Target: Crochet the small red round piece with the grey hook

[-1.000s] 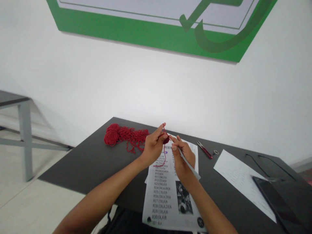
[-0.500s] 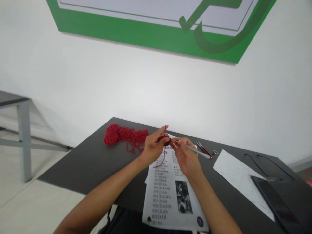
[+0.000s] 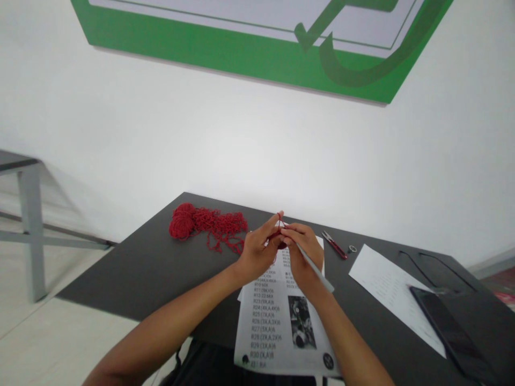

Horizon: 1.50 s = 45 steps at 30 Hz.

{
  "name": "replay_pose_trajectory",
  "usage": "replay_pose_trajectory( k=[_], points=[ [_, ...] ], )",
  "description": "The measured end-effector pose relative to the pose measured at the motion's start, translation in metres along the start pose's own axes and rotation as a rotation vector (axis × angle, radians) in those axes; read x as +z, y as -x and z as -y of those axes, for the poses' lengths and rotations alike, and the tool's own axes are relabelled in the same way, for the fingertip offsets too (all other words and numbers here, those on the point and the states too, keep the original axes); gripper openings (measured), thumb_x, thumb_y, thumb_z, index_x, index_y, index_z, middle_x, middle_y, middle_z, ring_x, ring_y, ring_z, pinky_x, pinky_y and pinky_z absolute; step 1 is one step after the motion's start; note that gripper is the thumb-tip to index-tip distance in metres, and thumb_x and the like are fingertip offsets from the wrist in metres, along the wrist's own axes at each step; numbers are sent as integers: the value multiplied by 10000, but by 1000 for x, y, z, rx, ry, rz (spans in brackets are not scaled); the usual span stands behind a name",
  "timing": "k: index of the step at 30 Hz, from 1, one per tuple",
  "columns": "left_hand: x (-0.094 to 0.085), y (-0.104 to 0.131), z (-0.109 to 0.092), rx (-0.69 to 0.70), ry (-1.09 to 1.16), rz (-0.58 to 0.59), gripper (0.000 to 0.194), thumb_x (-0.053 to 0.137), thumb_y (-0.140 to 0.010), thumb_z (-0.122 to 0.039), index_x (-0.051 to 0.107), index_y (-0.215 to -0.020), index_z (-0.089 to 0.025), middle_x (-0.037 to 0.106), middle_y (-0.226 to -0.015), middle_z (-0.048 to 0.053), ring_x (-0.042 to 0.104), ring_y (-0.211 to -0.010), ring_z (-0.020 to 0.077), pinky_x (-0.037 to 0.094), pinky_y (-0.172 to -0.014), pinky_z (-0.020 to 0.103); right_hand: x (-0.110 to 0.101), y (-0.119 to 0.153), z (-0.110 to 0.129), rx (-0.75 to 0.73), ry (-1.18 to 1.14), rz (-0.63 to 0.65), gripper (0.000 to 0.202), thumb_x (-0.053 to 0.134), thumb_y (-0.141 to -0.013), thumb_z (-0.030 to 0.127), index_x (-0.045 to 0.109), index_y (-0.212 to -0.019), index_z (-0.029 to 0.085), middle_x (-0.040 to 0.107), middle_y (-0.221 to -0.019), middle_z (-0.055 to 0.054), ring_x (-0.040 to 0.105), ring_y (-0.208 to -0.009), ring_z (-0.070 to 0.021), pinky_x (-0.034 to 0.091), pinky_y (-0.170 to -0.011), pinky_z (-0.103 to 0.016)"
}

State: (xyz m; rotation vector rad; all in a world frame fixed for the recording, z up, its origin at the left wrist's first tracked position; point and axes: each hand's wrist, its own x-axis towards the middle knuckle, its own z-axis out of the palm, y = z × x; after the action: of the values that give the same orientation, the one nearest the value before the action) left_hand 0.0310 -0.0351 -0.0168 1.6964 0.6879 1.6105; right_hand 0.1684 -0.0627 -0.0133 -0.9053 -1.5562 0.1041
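Caught between both hands: red work, lifted off the table above the top of the printed sheet. Mostly covered by fingers, with only a dark red part showing below the fingertips; cannot tell its full shape. Pinched between thumb and fingers of the left hand, apparently to steady the edge right beside the other hand. Looped round the raised left index finger: a strand, likely for keeping tension. Closed firmly round in the right hand: a grey tool, with its handle slanting down toward the right wrist, perhaps for fine steering. Cannot tell the exact place of the tip behind the crowded fingertips. Lying at the very ends of both grips, rather than deep in either palm.

Spread beneath the hands, down past the near table edge: the sheet, probably for reading between the forearms. Heaped left of the left hand: the ball and loose yarn, presumably on that side for feeding. Laid to the right, seemingly out of the way: snips, ring, paper and, farther off, glasses and a dark device.
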Motion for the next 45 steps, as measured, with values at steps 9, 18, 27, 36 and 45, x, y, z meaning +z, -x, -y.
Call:
replay_pose_trajectory(
  k=[9,18,27,36,45],
  points=[
    [3,-7,-3,-500,744,51,496,884,-719,-394,765,-1135,-150,724,-755,45,615,-600,97,482,-562,204,-5,1,6,-101,35,23,217,569,-987,378,771,-1025,309,746,-1037,-44,715,-951,-221,614,-811,-391],
    [-10,-15,-6,-243,653,131,612,876,-738,-326,684,-1300,-177,680,-739,8,557,-594,79,421,-567,217,-13,-8,4,2,-273,101,28,721,-889,286,736,-870,273,749,-969,-29,716,-905,-199,594,-773,-350],
    [-17,-19,-11,-238,690,130,645,873,-749,-365,654,-1327,-179,712,-788,24,599,-585,86,437,-553,216,-17,-5,8,108,-367,138,98,683,-919,363,722,-897,276,797,-1107,-29,756,-1000,-229,616,-869,-415],
    [-16,-18,-18,-381,802,114,613,893,-714,-405,696,-1254,-191,714,-769,8,606,-573,80,404,-507,188,-13,4,6,235,-469,124,214,642,-932,473,676,-920,262,792,-1157,-70,759,-1055,-280,606,-914,-492],
    [-15,-17,-18,-493,940,146,539,895,-706,-430,737,-1155,-177,689,-697,-2,491,-463,31,325,-412,145,-1,0,13,335,-734,85,272,650,-913,512,616,-843,251,801,-1051,-74,772,-860,-255,621,-831,-490]
  ],
)
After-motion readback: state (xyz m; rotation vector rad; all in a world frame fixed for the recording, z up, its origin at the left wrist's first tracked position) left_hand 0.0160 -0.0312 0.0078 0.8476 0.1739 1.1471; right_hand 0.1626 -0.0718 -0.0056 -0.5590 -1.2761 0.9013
